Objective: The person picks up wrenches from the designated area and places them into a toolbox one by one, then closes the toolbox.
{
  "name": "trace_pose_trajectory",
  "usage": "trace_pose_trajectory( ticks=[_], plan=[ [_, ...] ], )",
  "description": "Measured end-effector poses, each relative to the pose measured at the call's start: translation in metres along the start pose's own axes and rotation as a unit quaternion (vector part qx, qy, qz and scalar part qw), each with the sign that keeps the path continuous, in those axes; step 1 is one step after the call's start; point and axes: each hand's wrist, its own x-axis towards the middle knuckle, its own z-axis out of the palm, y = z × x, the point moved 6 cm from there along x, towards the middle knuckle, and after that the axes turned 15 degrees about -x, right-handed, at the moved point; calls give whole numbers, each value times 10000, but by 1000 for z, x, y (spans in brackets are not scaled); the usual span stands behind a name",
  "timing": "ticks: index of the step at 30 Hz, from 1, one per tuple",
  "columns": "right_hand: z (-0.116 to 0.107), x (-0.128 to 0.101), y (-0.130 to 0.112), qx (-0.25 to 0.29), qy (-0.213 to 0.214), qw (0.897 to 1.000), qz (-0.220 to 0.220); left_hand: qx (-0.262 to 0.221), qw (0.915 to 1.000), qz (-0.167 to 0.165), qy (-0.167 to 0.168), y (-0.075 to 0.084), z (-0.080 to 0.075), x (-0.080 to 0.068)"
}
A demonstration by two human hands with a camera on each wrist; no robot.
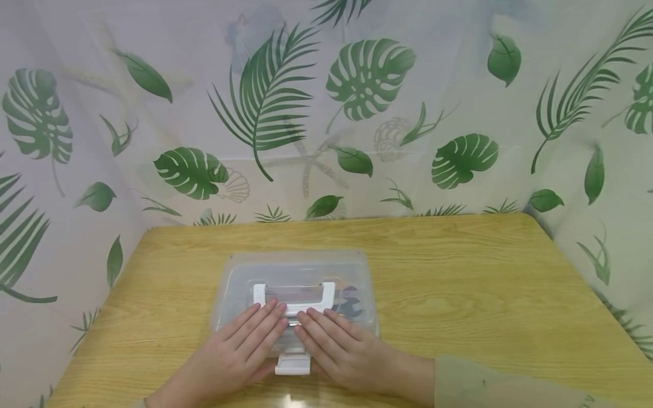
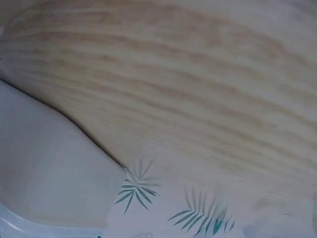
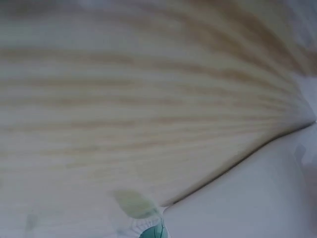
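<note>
A clear plastic storage box (image 1: 301, 266) with a lid and a white carrying handle (image 1: 329, 294) sits on the wooden table. Its white front latch (image 1: 293, 364) sticks out toward me, unfastened. My left hand (image 1: 240, 345) lies on the left front of the lid, fingers straight and angled inward near the handle. On the other side, my right hand (image 1: 347, 351) rests the same way, fingers extended over the lid. Both thumbs are mostly hidden at the box's front. Dark and coloured contents show dimly through the lid. The left wrist view has the box's pale side wall (image 2: 54, 163).
The wood-grain table (image 1: 474, 294) extends to both sides of the box. Behind and beside it hangs a white sheet (image 1: 408, 187) printed with green leaves. In the right wrist view, the box's wall (image 3: 247, 198) meets the blurred tabletop (image 3: 124, 114).
</note>
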Motion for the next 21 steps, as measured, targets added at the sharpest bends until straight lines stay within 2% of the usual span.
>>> trace_pose_trajectory(
  ticks=[8, 21],
  plan=[
    [-1, 6, 6, 79, 377, 9993, 33, 60, 9998, 106, 136, -1, -1, 2],
    [-5, 10, 15, 509, 470, 9976, 73, 32, 9972, 606, 436, -7, -10, 13]
  ],
)
